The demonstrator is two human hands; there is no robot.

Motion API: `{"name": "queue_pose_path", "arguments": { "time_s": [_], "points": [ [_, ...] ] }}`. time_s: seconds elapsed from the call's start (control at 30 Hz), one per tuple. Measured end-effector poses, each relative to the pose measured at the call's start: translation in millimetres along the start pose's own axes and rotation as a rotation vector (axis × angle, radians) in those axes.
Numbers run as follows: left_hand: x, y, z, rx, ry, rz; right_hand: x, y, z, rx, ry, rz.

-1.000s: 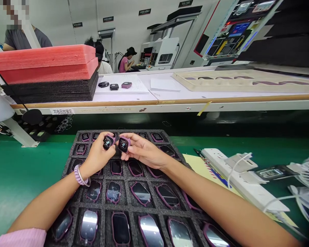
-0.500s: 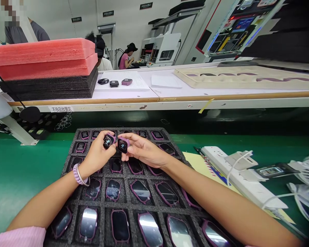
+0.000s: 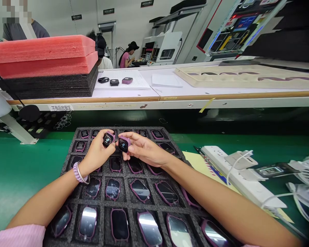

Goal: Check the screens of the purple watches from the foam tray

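Observation:
My left hand (image 3: 99, 148) is closed round a purple smartwatch case (image 3: 108, 139), its lit screen facing me. Beside it, my right hand (image 3: 142, 149) grips a second purple smartwatch case (image 3: 124, 144), whose screen is lit too. The two watches are held side by side, a small gap apart, over the far part of a black foam tray (image 3: 106, 214). Several more purple watch cases lie in the tray's compartments; those in the far row show lit text, while nearer ones such as this watch case (image 3: 119, 224) have dark, reflective screens. My hands and forearms hide some compartments.
A white power strip (image 3: 243, 181) with plugs and cables lies right of the tray. On the raised shelf stand stacked red foam blocks (image 3: 41, 51), three watch cases on paper (image 3: 141, 81) and a beige tray (image 3: 193, 80). Other people sit farther back.
My view has shifted very slightly. Both hands keep their hold on the two watches, and their position over the tray is nearly the same.

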State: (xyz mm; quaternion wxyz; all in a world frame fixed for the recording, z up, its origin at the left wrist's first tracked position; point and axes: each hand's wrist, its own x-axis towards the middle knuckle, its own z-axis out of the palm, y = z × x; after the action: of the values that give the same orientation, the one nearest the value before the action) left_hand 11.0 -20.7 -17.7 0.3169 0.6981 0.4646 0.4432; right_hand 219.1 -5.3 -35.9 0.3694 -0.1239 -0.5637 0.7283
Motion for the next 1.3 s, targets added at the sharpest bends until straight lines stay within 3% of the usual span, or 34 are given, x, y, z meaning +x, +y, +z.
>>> {"name": "queue_pose_path", "arguments": {
  "time_s": [0.2,1.3],
  "points": [
    [-0.4,-0.3,1.1,0.016,0.039,-0.015,-0.3,-2.0,0.8,-0.023,0.008,0.010],
    [-1.5,-0.4,1.6,-0.043,-0.032,-0.021,-1.1,-4.0,3.0,-0.046,0.037,0.027]
  ]
}}
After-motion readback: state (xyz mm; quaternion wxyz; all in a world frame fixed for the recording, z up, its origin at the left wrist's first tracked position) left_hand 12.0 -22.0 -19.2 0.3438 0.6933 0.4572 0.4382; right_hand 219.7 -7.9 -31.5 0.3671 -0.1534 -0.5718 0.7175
